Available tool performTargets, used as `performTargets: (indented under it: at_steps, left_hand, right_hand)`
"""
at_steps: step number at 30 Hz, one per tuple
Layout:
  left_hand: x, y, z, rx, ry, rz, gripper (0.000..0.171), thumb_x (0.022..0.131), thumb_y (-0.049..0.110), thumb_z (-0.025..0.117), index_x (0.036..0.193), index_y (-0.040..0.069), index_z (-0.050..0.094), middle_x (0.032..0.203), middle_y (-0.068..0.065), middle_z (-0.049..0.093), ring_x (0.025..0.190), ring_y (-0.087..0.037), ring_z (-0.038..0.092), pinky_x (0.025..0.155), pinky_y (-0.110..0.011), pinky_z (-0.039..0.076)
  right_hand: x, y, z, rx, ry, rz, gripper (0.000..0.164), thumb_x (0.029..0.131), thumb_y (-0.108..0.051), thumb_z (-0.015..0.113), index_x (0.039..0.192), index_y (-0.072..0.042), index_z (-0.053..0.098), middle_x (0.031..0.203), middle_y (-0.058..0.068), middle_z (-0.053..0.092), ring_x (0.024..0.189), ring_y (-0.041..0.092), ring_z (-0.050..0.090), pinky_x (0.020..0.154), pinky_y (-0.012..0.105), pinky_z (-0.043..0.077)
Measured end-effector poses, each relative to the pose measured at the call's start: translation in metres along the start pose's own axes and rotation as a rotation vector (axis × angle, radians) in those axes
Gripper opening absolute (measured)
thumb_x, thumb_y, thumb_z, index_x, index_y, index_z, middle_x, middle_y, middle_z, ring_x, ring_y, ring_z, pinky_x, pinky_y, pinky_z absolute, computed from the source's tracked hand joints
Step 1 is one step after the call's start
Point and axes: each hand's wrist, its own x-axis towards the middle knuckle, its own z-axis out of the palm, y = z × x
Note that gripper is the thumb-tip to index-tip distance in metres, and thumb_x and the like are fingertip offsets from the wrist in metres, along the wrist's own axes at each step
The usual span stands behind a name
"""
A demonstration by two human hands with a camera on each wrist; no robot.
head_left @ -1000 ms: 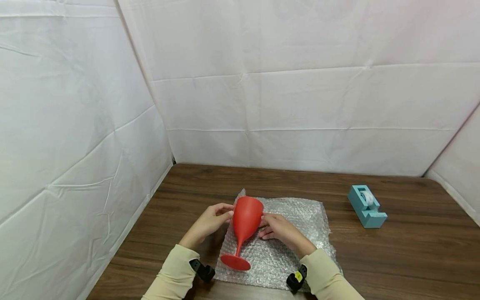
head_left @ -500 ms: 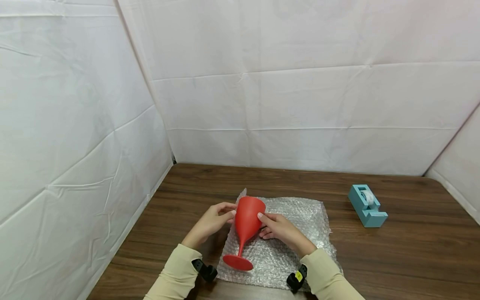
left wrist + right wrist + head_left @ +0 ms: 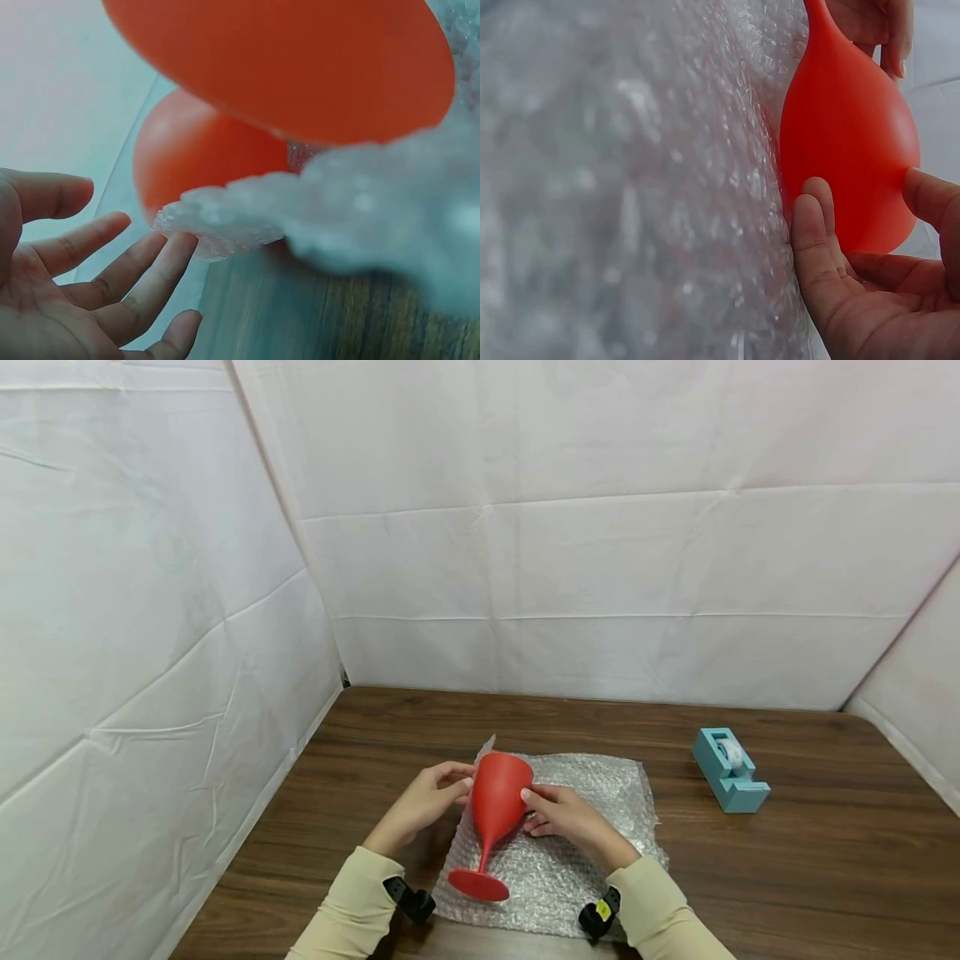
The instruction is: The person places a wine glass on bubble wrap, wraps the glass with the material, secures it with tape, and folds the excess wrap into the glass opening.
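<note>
A red plastic wine goblet lies on its side on a sheet of bubble wrap, bowl away from me and foot toward me. My right hand holds the bowl from the right. In the right wrist view its thumb presses the bowl while the other fingers curl at its side and rim. On the other side, my left hand is beside the bowl. The left wrist view shows its fingers spread and loosely extended, with fingertips at the raised edge of the bubble wrap and thumb apart from the goblet.
A light-blue tape dispenser with a roll of clear tape stands to the right on the dark wooden table. White sheeting hangs behind the table and along both sides.
The goblet has shifted slightly to the right on the bubble wrap. My right thumb has come over onto the front of the bowl. The left hand has moved slightly right with it.
</note>
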Motion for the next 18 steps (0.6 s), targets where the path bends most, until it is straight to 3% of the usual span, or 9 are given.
performTargets:
  at_steps: [8, 18]
  left_hand:
    - [0.001, 0.001, 0.001, -0.041, -0.018, 0.012, 0.034, 0.098, 0.011, 0.051, 0.129, -0.005, 0.053, 0.124, -0.024, 0.060, 0.098, -0.032, 0.068, 0.095, -0.048, 0.049]
    - [0.000, 0.004, -0.002, -0.130, -0.112, 0.020, 0.037, 0.101, 0.006, 0.044, 0.134, -0.010, 0.044, 0.133, -0.029, 0.053, 0.111, -0.039, 0.063, 0.101, -0.050, 0.044]
  right_hand:
    - [-0.004, 0.002, -0.004, 0.011, 0.008, -0.011, 0.065, 0.100, -0.031, 0.052, 0.142, 0.014, 0.031, 0.116, 0.020, 0.059, 0.084, 0.014, 0.065, 0.080, 0.031, 0.056]
    - [-0.008, 0.005, -0.011, 0.015, 0.004, -0.017, 0.062, 0.101, -0.023, 0.050, 0.144, 0.015, 0.027, 0.115, 0.019, 0.060, 0.085, 0.014, 0.065, 0.081, 0.030, 0.056]
